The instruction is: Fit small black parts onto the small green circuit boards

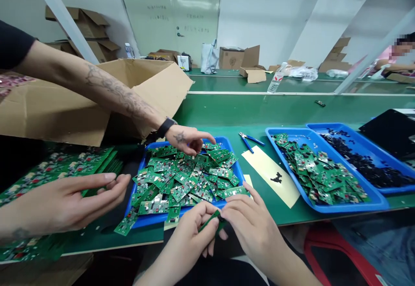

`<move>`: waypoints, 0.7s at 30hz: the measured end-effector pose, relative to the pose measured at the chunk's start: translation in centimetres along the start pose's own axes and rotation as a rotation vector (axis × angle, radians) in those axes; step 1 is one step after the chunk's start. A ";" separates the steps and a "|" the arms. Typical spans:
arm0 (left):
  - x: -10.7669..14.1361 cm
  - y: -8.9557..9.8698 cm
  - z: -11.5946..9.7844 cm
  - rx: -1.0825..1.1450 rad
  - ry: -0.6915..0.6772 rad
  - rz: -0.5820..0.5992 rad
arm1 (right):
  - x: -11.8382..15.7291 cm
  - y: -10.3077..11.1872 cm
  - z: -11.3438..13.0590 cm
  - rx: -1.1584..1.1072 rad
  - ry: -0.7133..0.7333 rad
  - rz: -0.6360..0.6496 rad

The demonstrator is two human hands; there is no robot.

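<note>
Left hand [194, 230] gripped a small circuit board [210, 219] in front of a heaped blue tray [145, 220], a co-worker's pointing hand [185, 138] over it, right hand [251, 224] pinched the board's right end, blue-handled cutters [248, 144] lay farther right, then a second tray [372, 204] of boards [324, 173].

We see plain green on the circuit board [216, 214] we hold, and green speckled with red, white and black on the heaped boards [188, 178] at centre. The centre tray [228, 142] and right-hand tray [366, 208] are bright blue; the small parts [366, 160] at far right are black. We also see blue-handled pliers [249, 144], pale yellow paper [285, 191], a green desk [227, 111] and, upper left, a brown carton [162, 87].
</note>
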State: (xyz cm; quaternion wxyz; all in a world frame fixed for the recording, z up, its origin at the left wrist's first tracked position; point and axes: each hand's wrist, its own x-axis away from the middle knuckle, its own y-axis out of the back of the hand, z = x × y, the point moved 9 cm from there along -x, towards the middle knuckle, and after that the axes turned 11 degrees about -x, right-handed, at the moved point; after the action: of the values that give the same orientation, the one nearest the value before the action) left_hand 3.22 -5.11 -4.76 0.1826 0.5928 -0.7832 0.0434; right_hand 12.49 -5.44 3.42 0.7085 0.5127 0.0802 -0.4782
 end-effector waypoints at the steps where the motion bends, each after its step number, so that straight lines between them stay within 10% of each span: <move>1: 0.0 -0.1 0.0 0.013 0.009 0.029 | 0.1 -0.3 0.1 0.010 0.015 0.032; 11: 0.6 -2.6 0.0 -0.055 -0.024 0.132 | 0.3 0.4 0.0 0.066 0.081 0.008; 18: 1.4 0.4 -1.9 -0.536 -0.346 -0.210 | 1.3 5.6 -3.1 -0.598 -0.144 -0.257; 21: 2.1 0.8 -2.7 -0.676 -0.515 -0.289 | 2.4 4.6 -6.8 -0.941 -0.397 -0.402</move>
State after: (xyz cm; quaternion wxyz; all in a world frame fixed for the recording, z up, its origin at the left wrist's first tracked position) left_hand 2.64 -6.06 -1.38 0.1692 0.5947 -0.6824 -0.3899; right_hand 19.77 -1.36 1.82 0.7577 0.0149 0.2466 -0.6041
